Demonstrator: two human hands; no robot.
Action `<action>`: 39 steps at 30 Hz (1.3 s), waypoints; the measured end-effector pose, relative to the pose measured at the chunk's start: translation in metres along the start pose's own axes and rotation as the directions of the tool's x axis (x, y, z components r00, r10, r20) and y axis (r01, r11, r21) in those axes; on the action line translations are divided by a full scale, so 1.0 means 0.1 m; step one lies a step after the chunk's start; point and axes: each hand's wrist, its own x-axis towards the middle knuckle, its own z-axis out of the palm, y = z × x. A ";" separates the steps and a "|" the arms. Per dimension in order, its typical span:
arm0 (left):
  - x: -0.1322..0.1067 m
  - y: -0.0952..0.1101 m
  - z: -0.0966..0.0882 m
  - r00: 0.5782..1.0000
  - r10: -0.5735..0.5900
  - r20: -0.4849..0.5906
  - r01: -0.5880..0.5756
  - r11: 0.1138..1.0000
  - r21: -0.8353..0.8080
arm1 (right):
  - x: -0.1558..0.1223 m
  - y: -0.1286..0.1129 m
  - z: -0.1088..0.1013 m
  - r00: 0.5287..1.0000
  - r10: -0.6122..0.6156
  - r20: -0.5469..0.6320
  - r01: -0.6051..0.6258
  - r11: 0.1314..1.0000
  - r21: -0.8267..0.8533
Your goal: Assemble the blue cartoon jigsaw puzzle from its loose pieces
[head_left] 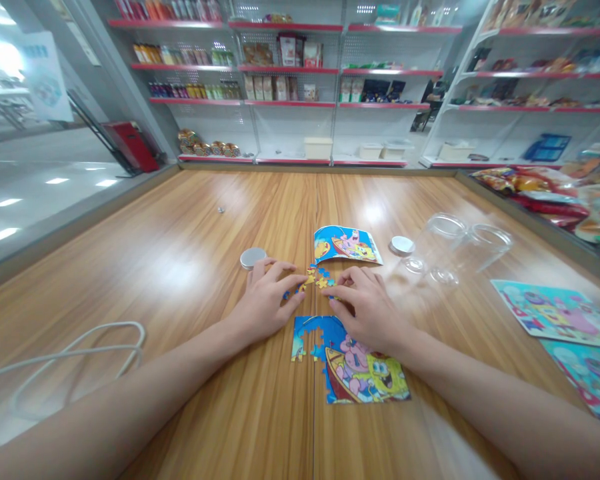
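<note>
A partly assembled cartoon jigsaw puzzle (365, 377) lies on the wooden table (180, 267) just in front of me. A few loose blue and yellow pieces (320, 279) sit beyond it, between my hands. My left hand (266, 300) pinches a small piece at its fingertips. My right hand (367, 307) rests with curled fingers over the puzzle's top edge, its fingertips on the loose pieces. A printed reference picture (347, 244) lies further back.
Two clear plastic jars (445, 250) lie on their sides at the right, with a round lid (401, 245) nearby and another lid (253, 257) by my left hand. More puzzle cards (560, 313) lie at the right. A white cable (80, 353) loops at the left. Snack bags (545, 190) and store shelves stand behind.
</note>
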 end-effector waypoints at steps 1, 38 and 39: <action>0.00 0.00 0.00 1.000 -0.001 -0.003 0.001 1.000 -0.006 | 0.00 0.00 0.00 1.000 0.002 0.000 -0.002 1.000 -0.001; -0.02 0.03 -0.05 0.998 0.061 0.018 -0.059 0.993 -0.104 | 0.00 -0.07 -0.04 0.999 -0.034 0.009 0.034 0.999 -0.002; -0.03 0.03 -0.05 0.997 0.070 0.013 -0.068 0.993 -0.099 | 0.00 -0.07 -0.04 0.999 -0.033 0.009 0.033 0.999 -0.001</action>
